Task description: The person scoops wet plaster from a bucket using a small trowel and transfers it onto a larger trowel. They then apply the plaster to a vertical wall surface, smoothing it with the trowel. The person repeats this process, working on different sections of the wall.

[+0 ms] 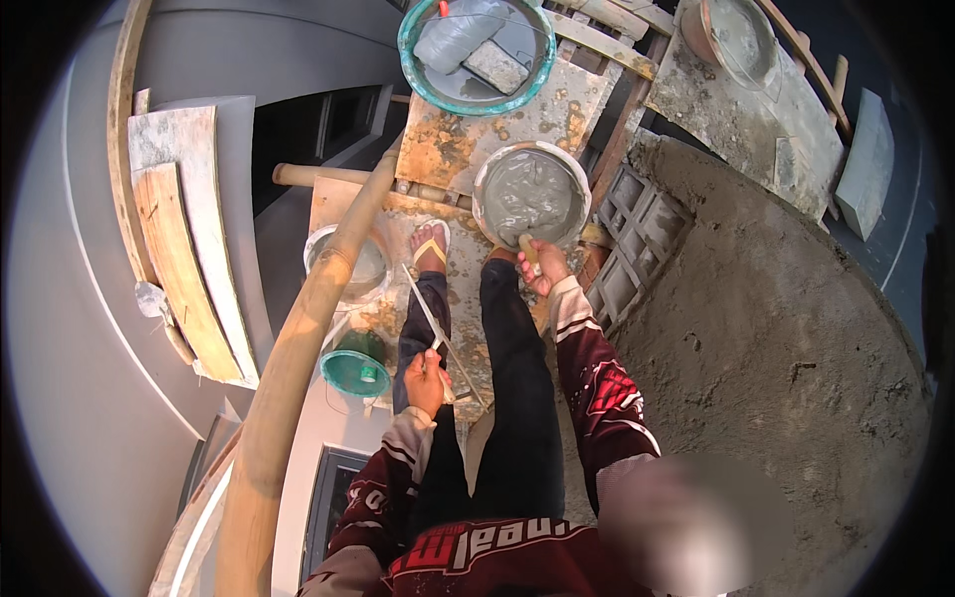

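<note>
My right hand (544, 269) is at the near rim of a white bucket (479, 204) of wet grey mortar (535, 189). Its fingers are closed around a short tan tool handle (528, 248); the tool's head is hidden, so I cannot tell its kind. In my left hand (426, 386), lower and to the left, is the handle of a thin flat plastering board (430, 316). The board is seen nearly edge-on and tilted, in front of my left leg. No mortar is visible on it.
Planks (453, 139) form the platform under my feet. A bamboo pole (323, 289) crosses on the left. Nearby stand a teal tub (405, 65), a pale bucket (316, 244) and a green pail (343, 383). A wet-plastered wall (766, 338) and vent block (637, 234) lie right.
</note>
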`<move>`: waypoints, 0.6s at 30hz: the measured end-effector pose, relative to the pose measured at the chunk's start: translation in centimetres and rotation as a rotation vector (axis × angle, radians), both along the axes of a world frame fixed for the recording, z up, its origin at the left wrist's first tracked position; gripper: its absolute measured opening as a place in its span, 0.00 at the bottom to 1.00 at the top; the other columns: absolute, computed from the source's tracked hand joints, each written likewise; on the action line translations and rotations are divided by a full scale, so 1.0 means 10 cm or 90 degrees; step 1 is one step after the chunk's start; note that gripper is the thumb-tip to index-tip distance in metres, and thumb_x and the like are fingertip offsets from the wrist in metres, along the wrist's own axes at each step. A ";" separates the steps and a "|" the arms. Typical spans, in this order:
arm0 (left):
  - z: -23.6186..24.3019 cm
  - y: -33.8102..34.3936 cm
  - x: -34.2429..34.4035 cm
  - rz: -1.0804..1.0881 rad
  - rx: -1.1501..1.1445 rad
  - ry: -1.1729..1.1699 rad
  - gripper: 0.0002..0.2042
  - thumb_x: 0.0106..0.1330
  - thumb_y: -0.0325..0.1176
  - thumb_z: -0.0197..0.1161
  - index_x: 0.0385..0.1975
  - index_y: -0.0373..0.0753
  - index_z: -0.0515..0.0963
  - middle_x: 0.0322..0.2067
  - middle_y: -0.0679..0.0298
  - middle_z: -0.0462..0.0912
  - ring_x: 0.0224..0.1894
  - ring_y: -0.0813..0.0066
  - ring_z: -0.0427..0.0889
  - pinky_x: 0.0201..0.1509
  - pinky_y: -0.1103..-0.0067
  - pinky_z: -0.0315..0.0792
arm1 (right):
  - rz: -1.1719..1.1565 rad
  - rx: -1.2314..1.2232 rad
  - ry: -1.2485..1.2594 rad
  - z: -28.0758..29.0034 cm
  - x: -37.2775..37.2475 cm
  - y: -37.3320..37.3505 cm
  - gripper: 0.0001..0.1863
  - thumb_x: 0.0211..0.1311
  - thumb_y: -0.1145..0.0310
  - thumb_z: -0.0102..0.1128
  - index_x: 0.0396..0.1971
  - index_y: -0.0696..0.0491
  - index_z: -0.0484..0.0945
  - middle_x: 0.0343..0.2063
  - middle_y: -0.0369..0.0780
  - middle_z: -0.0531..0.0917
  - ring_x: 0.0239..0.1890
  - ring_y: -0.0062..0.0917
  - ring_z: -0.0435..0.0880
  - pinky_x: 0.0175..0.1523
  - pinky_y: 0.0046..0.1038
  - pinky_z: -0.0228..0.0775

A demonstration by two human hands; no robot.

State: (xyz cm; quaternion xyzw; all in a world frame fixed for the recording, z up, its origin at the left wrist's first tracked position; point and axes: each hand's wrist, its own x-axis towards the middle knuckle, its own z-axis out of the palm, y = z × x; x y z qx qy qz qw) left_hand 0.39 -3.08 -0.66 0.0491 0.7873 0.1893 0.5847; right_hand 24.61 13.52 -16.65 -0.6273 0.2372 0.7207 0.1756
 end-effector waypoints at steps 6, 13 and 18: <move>-0.02 -0.03 0.00 -0.001 0.008 0.005 0.21 0.71 0.51 0.50 0.33 0.34 0.73 0.14 0.65 0.71 0.14 0.77 0.73 0.19 0.80 0.68 | -0.298 -0.001 0.155 -0.06 0.31 0.59 0.11 0.66 0.66 0.40 0.39 0.59 0.64 0.24 0.41 0.73 0.15 0.18 0.68 0.14 0.16 0.57; 0.02 0.07 0.02 0.051 -0.001 -0.019 0.22 0.71 0.50 0.52 0.33 0.31 0.73 0.13 0.64 0.71 0.15 0.77 0.73 0.20 0.79 0.67 | -0.194 0.044 0.147 0.49 0.79 0.95 0.14 0.68 0.64 0.39 0.42 0.60 0.66 0.23 0.41 0.75 0.14 0.17 0.68 0.12 0.17 0.57; 0.03 0.03 -0.01 0.043 -0.014 -0.018 0.22 0.71 0.49 0.52 0.32 0.32 0.73 0.14 0.65 0.71 0.15 0.78 0.72 0.20 0.79 0.68 | 0.768 0.255 -0.179 1.07 0.65 0.54 0.21 0.64 0.66 0.45 0.51 0.65 0.66 0.31 0.54 0.81 0.25 0.36 0.82 0.27 0.33 0.74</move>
